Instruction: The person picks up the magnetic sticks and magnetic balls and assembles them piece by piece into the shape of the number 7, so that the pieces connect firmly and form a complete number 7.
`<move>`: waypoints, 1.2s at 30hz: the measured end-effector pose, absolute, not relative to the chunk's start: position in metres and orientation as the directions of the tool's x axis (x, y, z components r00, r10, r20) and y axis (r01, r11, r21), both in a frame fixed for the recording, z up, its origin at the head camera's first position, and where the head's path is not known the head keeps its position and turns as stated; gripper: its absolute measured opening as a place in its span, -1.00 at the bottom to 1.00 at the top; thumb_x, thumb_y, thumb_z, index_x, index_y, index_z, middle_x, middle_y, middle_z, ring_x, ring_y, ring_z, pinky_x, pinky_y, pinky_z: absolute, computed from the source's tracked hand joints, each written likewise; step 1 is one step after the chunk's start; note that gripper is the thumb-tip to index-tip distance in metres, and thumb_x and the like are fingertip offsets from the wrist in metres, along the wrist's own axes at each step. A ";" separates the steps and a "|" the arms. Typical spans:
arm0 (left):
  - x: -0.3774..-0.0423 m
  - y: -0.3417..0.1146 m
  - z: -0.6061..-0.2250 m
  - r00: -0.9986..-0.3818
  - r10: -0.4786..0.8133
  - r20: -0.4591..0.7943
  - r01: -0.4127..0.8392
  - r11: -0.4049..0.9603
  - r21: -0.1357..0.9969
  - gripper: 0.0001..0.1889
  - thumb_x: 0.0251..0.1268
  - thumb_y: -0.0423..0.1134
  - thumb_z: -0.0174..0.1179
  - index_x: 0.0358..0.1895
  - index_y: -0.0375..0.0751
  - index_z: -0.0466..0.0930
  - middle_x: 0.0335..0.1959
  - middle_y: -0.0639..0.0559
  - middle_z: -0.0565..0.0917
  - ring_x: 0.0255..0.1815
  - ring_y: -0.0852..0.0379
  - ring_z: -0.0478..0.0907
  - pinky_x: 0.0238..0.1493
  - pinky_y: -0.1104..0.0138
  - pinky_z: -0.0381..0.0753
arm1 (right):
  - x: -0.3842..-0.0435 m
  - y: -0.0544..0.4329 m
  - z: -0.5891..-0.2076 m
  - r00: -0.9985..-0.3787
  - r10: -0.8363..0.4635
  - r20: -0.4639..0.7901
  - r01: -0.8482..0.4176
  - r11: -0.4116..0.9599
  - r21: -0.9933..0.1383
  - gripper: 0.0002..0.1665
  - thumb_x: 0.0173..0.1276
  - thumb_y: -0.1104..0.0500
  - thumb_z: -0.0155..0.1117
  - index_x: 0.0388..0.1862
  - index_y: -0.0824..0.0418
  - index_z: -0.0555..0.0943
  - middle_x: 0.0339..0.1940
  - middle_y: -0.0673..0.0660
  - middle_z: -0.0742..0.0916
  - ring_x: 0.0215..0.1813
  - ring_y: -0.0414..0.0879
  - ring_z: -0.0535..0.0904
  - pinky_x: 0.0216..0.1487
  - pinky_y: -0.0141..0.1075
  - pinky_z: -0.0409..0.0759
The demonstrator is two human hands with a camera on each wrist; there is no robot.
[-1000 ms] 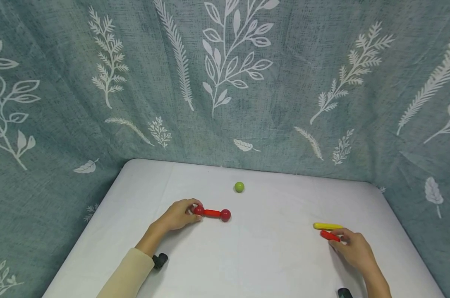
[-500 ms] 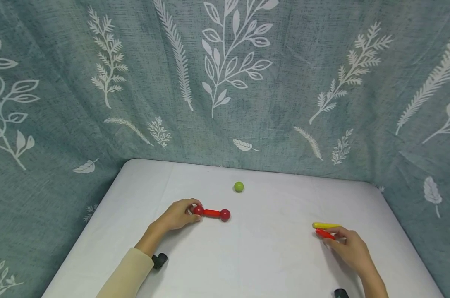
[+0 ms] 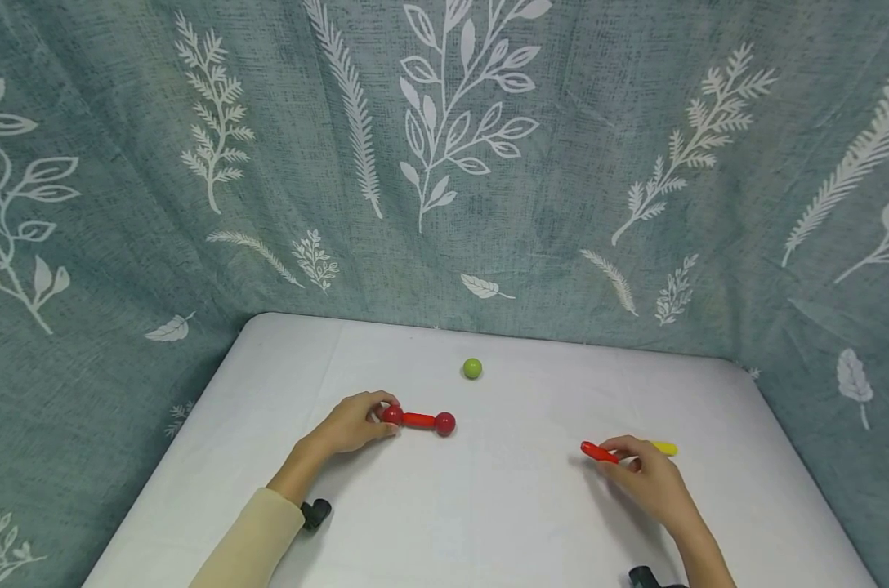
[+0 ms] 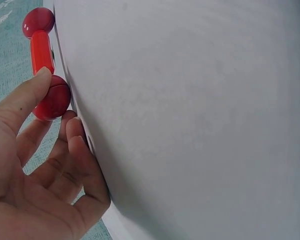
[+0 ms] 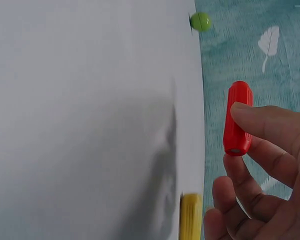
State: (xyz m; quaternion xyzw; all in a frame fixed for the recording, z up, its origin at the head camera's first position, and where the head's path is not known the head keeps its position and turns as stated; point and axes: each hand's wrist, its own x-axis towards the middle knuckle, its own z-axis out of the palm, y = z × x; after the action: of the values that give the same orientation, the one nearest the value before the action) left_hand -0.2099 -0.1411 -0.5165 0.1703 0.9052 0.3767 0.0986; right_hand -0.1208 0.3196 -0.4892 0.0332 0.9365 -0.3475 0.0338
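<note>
My left hand (image 3: 349, 423) holds a dark red ball (image 3: 393, 415) between thumb and fingers at the left of the white table. That ball is joined to a bright red rod (image 3: 418, 420), which has a second red ball (image 3: 445, 424) at its right end. In the left wrist view the thumb reaches where ball (image 4: 55, 100) and rod (image 4: 40, 50) meet. On the right, my right hand (image 3: 654, 482) pinches a short ridged red rod (image 3: 595, 452), raised off the table. A grey spot shows on this rod's (image 5: 235, 137) lower end in the right wrist view.
A yellow rod (image 3: 665, 447) lies behind my right hand, partly hidden by it. Near the table's far side sits a green ball (image 3: 472, 368). A leaf-patterned curtain (image 3: 533, 204) hangs behind the white table (image 3: 503, 523).
My right hand has lifted the loose red rod and carried it left, past the yellow rod, which it now partly covers. My left hand has kept still.
</note>
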 end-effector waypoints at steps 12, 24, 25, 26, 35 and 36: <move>-0.208 -0.140 -0.514 -0.925 0.374 -0.062 0.220 0.663 0.716 -0.65 0.21 -0.21 0.45 0.06 -0.03 0.64 -0.29 0.07 0.58 -0.36 0.14 0.47 -0.36 0.24 0.47 | -0.129 0.281 -0.494 -0.998 -0.041 -0.043 0.000 0.722 -0.692 -0.69 0.26 0.19 0.47 -0.01 0.12 0.69 -0.20 0.07 0.64 -0.30 -0.06 0.44 -0.38 -0.27 0.41; -0.208 -0.139 -0.514 -0.928 0.365 -0.071 0.208 0.669 0.714 -0.63 0.20 -0.21 0.45 0.08 -0.03 0.64 -0.29 0.07 0.58 -0.39 0.13 0.46 -0.37 0.25 0.46 | -0.134 0.235 -0.500 -0.991 -0.131 -0.023 -0.072 0.671 -0.738 -0.72 0.23 0.21 0.50 -0.09 0.03 0.69 -0.24 -0.01 0.64 -0.31 -0.10 0.46 -0.38 -0.30 0.44; -0.208 -0.139 -0.514 -0.928 0.366 -0.071 0.209 0.668 0.715 -0.63 0.20 -0.21 0.45 0.08 -0.03 0.63 -0.29 0.07 0.58 -0.39 0.13 0.46 -0.37 0.25 0.46 | -0.134 0.231 -0.500 -0.990 -0.140 -0.021 -0.079 0.668 -0.740 -0.72 0.23 0.22 0.50 -0.09 0.02 0.69 -0.25 -0.02 0.64 -0.31 -0.10 0.46 -0.38 -0.30 0.44; -0.207 -0.139 -0.514 -0.928 0.366 -0.070 0.210 0.667 0.715 -0.63 0.20 -0.20 0.45 0.08 -0.03 0.63 -0.29 0.07 0.58 -0.39 0.14 0.46 -0.37 0.25 0.47 | -0.135 0.226 -0.500 -0.989 -0.148 -0.015 -0.088 0.664 -0.743 -0.72 0.22 0.23 0.51 -0.10 0.02 0.70 -0.26 -0.03 0.64 -0.31 -0.10 0.46 -0.37 -0.30 0.44; -0.208 -0.140 -0.515 -0.928 0.367 -0.067 0.212 0.666 0.715 -0.64 0.21 -0.19 0.45 0.07 -0.02 0.63 -0.29 0.08 0.58 -0.37 0.13 0.47 -0.36 0.24 0.47 | -0.138 0.183 -0.498 -0.971 -0.237 0.021 -0.172 0.638 -0.750 -0.73 0.21 0.22 0.52 -0.16 -0.07 0.70 -0.30 -0.07 0.63 -0.33 -0.10 0.45 -0.37 -0.30 0.45; -0.208 -0.140 -0.515 -0.928 0.368 -0.067 0.212 0.666 0.715 -0.64 0.21 -0.19 0.45 0.07 -0.02 0.63 -0.29 0.08 0.58 -0.37 0.13 0.47 -0.35 0.24 0.47 | -0.139 0.177 -0.498 -0.967 -0.254 0.025 -0.186 0.634 -0.750 -0.74 0.21 0.22 0.51 -0.16 -0.07 0.70 -0.31 -0.08 0.63 -0.32 -0.10 0.45 -0.37 -0.30 0.45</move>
State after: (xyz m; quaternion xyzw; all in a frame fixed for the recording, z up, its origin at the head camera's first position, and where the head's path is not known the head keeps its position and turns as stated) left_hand -0.2079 -0.1396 -0.5150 0.1599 0.9069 0.3759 0.1032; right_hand -0.1387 0.1772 -0.4982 -0.1220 0.9029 -0.4100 0.0413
